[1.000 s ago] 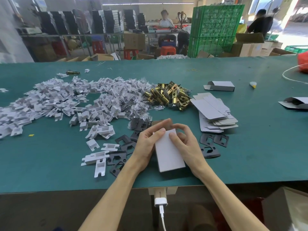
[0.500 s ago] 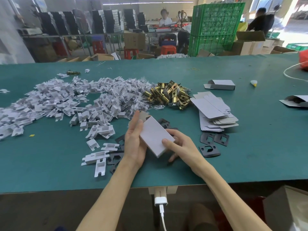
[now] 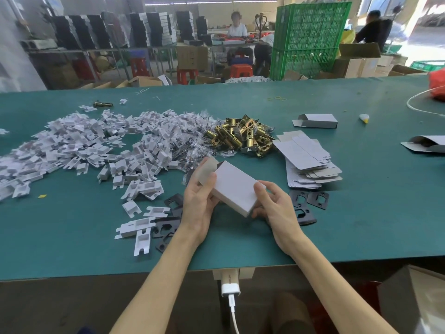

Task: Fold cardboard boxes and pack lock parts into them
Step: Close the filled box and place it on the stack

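Both hands (image 3: 237, 204) hold a white box (image 3: 234, 188), end flap (image 3: 206, 170) open.

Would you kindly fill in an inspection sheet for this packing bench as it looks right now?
Surface: green table, littered with parts.
Job's things: white box held off the table, one end flap open; flat box blanks; brass latches; black plates; white inserts heap.
Clutter: yellow scrap.
Grippers: left hand grips the box's flap end; right hand grips its other end.
Cables: white cable hangs below the table edge.
Surroundings: green crates; seated person at a far bench.
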Tool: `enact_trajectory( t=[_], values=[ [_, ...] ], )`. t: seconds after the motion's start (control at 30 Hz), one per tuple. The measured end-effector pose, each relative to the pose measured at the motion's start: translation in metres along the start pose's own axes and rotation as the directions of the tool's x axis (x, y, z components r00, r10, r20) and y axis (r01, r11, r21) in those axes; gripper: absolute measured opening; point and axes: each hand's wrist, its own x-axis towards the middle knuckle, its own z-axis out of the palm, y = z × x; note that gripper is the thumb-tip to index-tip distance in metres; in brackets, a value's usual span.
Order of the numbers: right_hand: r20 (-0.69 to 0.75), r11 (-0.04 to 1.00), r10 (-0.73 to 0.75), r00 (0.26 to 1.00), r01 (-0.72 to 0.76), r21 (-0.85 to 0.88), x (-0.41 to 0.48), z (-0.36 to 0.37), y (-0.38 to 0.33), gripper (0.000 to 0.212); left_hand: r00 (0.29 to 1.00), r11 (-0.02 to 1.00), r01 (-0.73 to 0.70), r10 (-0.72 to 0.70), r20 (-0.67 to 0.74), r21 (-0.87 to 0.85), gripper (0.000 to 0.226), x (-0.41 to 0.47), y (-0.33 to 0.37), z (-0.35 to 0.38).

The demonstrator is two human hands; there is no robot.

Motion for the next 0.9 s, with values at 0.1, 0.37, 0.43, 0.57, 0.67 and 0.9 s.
enact_trajectory(
  t=[0.1, 0.37, 0.43, 0.57, 0.67, 0.9],
  values=[
    [-0.034, 0.999, 0.005, 0.999, -0.004, 0.035, 0.0013, -0.0012, 0.0012, 0.053, 0.999, 0.999, 0.001, -0.003, 0.043, 0.036, 0.034, -0.0032, 0.0004, 0.0019],
    [-0.042, 0.999, 0.002, 0.999, -0.003, -0.035, 0.001, -0.0001, 0.0023, 0.051, 0.999, 0.995, 0.05, -0.05, -0.001, 0.09, 0.035, -0.0058, 0.0032, 0.003],
    [-0.029, 0.997, 0.001, 1.0, -0.003, -0.079, 0.0001, 0.0019, 0.0025, 0.048, 0.999, 0.994, 0.052, -0.051, -0.009, 0.098, 0.034, -0.0046, 0.0023, 0.0023],
    [0.026, 0.998, 0.014, 1.0, -0.012, -0.066, -0.001, 0.005, 0.0025, 0.04, 0.997, 0.993, 0.075, -0.074, -0.015, 0.092, 0.034, -0.0034, -0.0014, 0.0037],
    [0.047, 0.993, 0.001, 0.999, 0.004, -0.116, -0.0015, 0.004, 0.0036, 0.04, 0.997, 0.993, 0.077, -0.08, 0.023, 0.094, 0.035, -0.0055, -0.0018, 0.0044],
    [-0.016, 0.998, -0.027, 1.0, 0.026, -0.056, -0.0012, -0.0011, 0.0067, 0.046, 0.996, 0.994, 0.085, -0.087, 0.017, 0.061, 0.055, -0.0084, 0.0021, 0.0079]
  ],
)
